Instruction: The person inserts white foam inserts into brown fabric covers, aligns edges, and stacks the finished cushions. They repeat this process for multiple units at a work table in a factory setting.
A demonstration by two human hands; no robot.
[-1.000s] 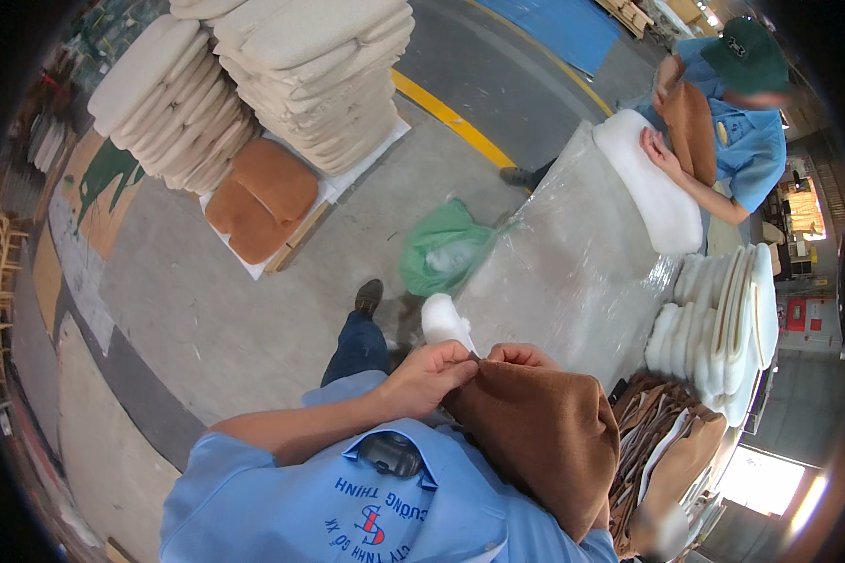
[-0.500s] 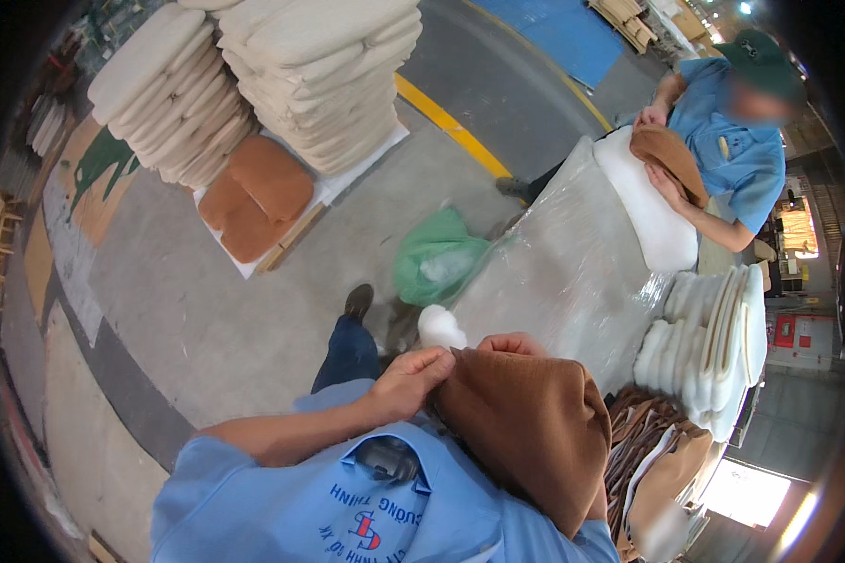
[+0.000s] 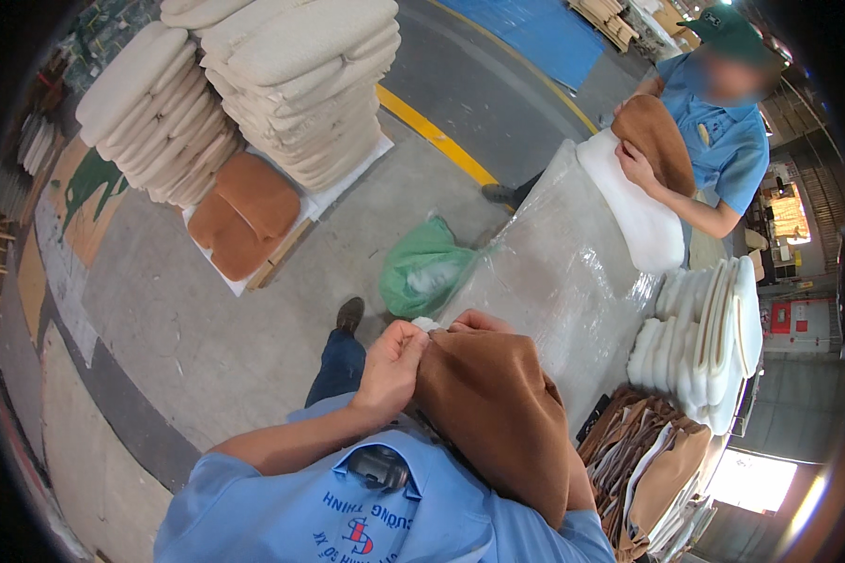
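A brown fabric cushion cover lies against my chest and over my right forearm, its upper edge pinched between both hands. My left hand is closed on the corner with thumb and fingers together. Beside it my right hand grips the same edge, its fingers partly hidden by the cloth. A tuft of white stuffing shows just past my fingertips; whether it is inside the cover I cannot tell.
A table wrapped in clear film stands before me. Across it a co-worker handles a brown cover over a white pad. White pads and folded covers are stacked at right; a green bag sits on the floor.
Both hands have shifted slightly up and left with the cover, and my fingertips are closer together. The co-worker's brown cover now stands more upright.
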